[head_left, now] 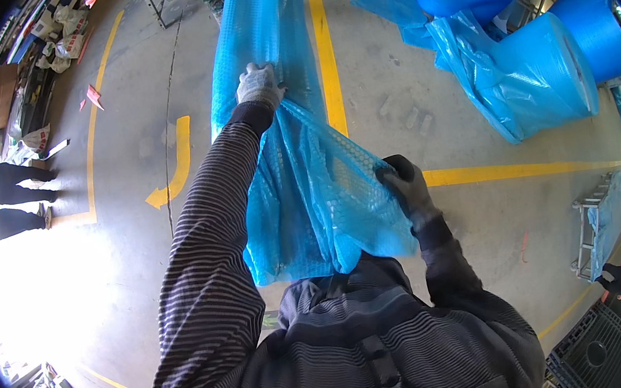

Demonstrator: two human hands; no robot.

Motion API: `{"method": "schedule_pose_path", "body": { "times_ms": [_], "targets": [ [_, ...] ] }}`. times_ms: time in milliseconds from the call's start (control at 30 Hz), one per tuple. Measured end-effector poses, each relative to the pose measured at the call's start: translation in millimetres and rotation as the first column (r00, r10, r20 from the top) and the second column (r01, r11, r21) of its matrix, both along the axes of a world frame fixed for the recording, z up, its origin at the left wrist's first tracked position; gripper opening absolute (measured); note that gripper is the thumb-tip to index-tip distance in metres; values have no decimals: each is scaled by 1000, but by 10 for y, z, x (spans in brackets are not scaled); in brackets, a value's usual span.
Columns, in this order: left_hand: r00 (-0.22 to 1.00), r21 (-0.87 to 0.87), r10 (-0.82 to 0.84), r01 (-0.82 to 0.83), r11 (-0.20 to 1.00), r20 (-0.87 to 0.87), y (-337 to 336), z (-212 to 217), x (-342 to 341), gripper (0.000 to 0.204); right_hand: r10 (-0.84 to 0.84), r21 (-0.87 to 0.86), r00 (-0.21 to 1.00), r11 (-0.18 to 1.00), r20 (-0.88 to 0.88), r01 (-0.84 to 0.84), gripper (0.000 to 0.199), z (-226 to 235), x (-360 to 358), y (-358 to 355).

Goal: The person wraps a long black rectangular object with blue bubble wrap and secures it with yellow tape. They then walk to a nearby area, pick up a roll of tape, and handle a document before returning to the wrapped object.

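A long sheet of translucent blue bubble wrap (298, 157), gathered lengthwise into loose folds, shows its small round air cells where light passes through it. Its long axis runs away from the person, from just in front of the chest out across the grey concrete floor (408, 104) toward the far edge of the view, lying beside a yellow painted floor line (322, 45) and partly over it. The left hand (259, 85), in a pale knit glove, is stretched far forward and closed on the sheet's left side. The right hand (404, 181), in a dark glove, is clamped on the near right edge, close to the body. The two hands are well apart, with the bunched sheet hanging between them. Large blue plastic-wrapped rolls (543, 64) lie on the floor to the right.
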State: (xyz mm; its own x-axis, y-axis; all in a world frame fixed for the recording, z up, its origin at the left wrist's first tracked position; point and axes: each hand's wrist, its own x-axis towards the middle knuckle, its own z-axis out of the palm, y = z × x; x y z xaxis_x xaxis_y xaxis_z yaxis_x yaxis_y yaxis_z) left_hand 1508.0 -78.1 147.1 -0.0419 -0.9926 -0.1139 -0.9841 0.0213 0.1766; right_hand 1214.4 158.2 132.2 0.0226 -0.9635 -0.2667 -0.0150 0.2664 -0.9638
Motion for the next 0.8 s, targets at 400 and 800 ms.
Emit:
{"method": "schedule_pose_path", "body": {
  "times_ms": [400, 800],
  "targets": [
    [787, -193, -48, -92, 977, -616, 777, 541, 1000, 82, 581, -61, 643, 717, -500, -694, 42, -82, 2058, 180],
    [903, -156, -111, 49, 987, -416, 2483, 550, 482, 12, 415, -173, 332, 376, -847, -910, 47, -353, 1970, 183]
  ]
}}
